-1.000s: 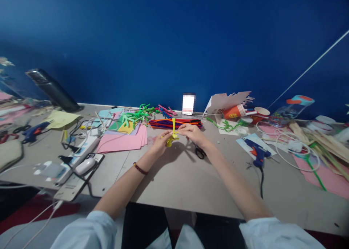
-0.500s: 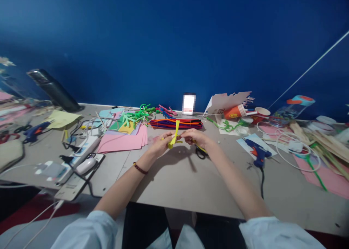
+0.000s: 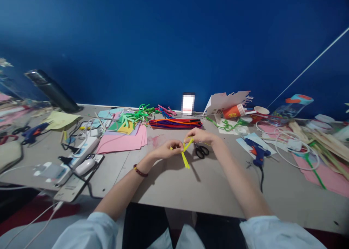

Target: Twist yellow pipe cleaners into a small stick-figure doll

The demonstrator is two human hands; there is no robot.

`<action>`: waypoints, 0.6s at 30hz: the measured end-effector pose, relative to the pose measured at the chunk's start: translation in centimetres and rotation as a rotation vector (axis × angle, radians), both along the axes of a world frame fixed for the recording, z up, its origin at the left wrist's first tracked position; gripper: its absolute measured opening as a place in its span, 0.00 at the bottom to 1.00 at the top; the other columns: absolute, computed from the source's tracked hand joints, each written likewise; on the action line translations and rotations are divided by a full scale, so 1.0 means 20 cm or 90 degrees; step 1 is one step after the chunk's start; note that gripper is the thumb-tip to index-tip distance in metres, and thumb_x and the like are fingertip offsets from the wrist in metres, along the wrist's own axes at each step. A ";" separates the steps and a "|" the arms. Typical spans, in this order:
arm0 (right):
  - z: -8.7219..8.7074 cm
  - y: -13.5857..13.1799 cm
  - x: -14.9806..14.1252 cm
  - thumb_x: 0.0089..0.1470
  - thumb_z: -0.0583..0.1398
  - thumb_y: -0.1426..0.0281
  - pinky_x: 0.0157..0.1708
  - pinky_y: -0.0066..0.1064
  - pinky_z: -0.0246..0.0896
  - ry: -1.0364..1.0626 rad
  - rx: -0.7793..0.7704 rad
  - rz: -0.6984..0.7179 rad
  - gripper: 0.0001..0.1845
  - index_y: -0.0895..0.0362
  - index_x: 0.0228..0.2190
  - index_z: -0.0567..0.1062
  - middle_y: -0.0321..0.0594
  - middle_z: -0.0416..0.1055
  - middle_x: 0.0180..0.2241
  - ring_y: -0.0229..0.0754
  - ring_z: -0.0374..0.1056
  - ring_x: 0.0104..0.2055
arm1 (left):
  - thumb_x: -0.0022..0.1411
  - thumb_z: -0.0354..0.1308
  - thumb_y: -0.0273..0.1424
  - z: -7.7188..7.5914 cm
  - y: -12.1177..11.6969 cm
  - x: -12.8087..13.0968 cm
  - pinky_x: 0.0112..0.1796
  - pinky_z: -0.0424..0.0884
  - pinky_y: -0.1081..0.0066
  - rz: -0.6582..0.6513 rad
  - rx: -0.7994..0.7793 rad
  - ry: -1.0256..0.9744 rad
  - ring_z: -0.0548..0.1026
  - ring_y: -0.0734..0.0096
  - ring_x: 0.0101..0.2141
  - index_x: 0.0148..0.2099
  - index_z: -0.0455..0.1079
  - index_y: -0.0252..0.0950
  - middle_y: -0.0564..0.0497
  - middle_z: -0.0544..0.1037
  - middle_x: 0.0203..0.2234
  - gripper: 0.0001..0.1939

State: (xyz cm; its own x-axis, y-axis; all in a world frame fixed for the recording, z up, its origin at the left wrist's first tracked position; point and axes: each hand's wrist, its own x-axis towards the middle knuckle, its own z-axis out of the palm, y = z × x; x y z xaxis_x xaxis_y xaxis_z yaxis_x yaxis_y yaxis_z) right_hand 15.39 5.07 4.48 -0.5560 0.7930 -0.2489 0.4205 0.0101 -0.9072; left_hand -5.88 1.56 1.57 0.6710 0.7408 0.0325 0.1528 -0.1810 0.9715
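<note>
Yellow pipe cleaners (image 3: 185, 159), bent and crossed together, hang between my hands above the middle of the table. My left hand (image 3: 169, 149) is closed in a pinch on their left side. From the right, my right hand (image 3: 199, 136) pinches the upper part of the same yellow piece. One bundled end points down toward me. Black-handled scissors (image 3: 202, 151) lie on the table just below my right hand, their blades partly hidden. Behind my hands lies a bundle of red, purple and orange pipe cleaners (image 3: 174, 123).
Left are pink paper sheets (image 3: 122, 141), green pipe cleaner shapes (image 3: 136, 115), a power strip (image 3: 79, 156) and a phone with a mouse (image 3: 85, 166). A blue glue gun (image 3: 257, 150) with its cord lies right. A lit phone (image 3: 188, 104) stands against the blue wall.
The yellow pipe cleaners have turned, so the bundled end that pointed up now points down toward me. My right hand has shifted slightly right, and more of the scissors shows.
</note>
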 end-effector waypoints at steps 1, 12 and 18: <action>0.00 0.00 0.01 0.40 0.66 0.61 0.23 0.28 0.43 -0.009 0.013 0.018 0.14 0.60 0.25 0.80 0.32 0.65 0.18 0.31 0.51 0.22 | 0.56 0.59 0.39 0.00 0.00 0.00 0.26 0.59 0.75 0.000 0.030 0.016 0.64 0.75 0.24 0.32 0.72 0.35 0.54 0.72 0.22 0.11; 0.09 -0.07 -0.04 0.46 0.63 0.68 0.31 0.29 0.58 -0.150 0.197 -0.012 0.08 0.58 0.27 0.83 0.39 0.77 0.28 0.41 0.69 0.32 | 0.54 0.58 0.29 -0.05 -0.02 0.03 0.28 0.61 0.72 0.168 0.210 0.133 0.68 0.71 0.25 0.31 0.71 0.37 0.52 0.73 0.24 0.02; 0.11 -0.10 -0.08 0.48 0.63 0.69 0.42 0.36 0.62 -0.166 0.356 -0.076 0.07 0.54 0.25 0.83 0.43 0.76 0.39 0.46 0.70 0.40 | 0.53 0.59 0.31 -0.10 0.05 0.02 0.28 0.60 0.73 0.306 0.159 0.041 0.66 0.73 0.25 0.29 0.70 0.37 0.54 0.72 0.23 0.04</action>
